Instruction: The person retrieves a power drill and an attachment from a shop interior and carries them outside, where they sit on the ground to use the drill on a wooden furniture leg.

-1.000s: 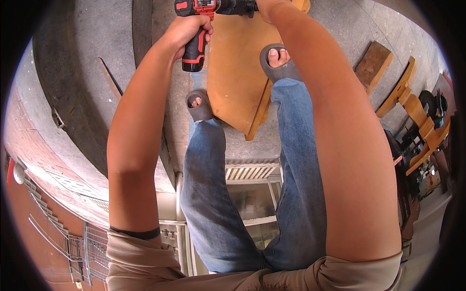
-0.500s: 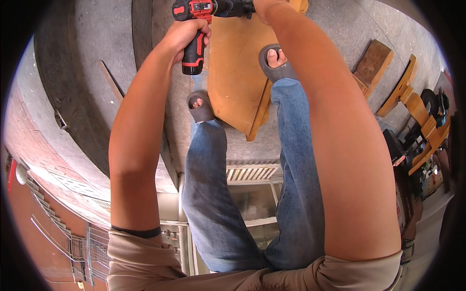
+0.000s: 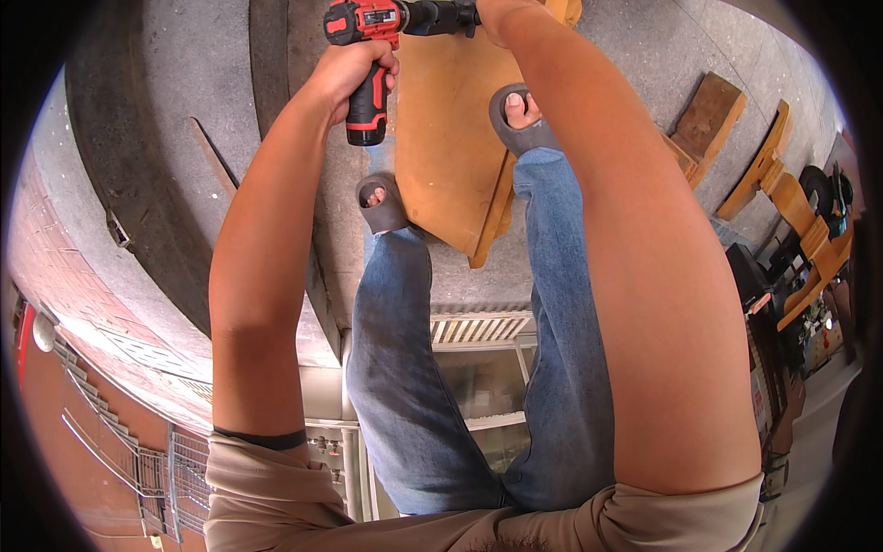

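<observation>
My left hand is wrapped around the grip of a red and black cordless drill, near the top of the view. The drill lies level, its black front end pointing right toward my right hand. That hand is at the top edge beside the tip; its fingers are cut off, so what they hold or touch cannot be made out. Below the drill, a yellowish-brown wooden piece with angled edges lies between my feet.
My sandalled feet stand on either side of the wood. To the right lie a brown wooden block and curved wooden parts. A long dark curved strip runs along the left, with a thin stick near it.
The drill and my left hand have shifted very slightly downward. My right hand stays at the drill's front end.
</observation>
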The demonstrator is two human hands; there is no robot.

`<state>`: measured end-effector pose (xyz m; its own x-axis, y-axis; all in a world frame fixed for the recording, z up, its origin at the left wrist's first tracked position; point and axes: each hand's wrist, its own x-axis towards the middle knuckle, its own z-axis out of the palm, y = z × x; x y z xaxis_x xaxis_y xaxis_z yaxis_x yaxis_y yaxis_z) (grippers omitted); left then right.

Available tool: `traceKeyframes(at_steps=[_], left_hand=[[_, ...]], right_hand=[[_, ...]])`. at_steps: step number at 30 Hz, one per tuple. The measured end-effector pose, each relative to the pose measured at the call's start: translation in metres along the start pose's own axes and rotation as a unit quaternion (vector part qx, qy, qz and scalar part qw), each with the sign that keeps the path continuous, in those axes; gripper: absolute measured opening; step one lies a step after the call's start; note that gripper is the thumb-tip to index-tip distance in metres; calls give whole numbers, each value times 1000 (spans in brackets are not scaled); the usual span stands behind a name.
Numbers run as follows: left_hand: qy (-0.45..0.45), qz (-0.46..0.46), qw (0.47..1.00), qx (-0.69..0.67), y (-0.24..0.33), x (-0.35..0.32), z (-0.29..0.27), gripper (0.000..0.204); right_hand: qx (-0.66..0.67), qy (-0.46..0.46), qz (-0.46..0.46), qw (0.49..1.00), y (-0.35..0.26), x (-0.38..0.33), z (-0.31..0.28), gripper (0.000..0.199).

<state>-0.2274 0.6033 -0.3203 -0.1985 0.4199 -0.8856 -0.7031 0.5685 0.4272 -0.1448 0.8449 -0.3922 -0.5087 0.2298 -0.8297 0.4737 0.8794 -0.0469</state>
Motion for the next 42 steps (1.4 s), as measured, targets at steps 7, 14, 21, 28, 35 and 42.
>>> traceKeyframes(at_steps=[7,14,21,28,35,42], left_hand=[[9,10,1000,-12,-1,-1,2,4],[8,12,1000,-17,-5,0,2,3],[20,13,1000,-10,-4,-2,3,2],[14,16,1000,-10,-4,-2,3,3],[18,9,1000,-8,-1,-3,4,3],[25,2,1000,-7,-3,-4,5,6]], right_hand=[[-11,-5,-1,1000,-1,0,1,33],[-10,2,0,1000,0,-1,2,32],[-13,4,4,1000,-1,-3,1,32],[-11,-9,4,1000,-3,-7,-3,32],[-9,-1,3,1000,-1,4,6,32],[-8,-7,-1,1000,-2,-2,1,33]])
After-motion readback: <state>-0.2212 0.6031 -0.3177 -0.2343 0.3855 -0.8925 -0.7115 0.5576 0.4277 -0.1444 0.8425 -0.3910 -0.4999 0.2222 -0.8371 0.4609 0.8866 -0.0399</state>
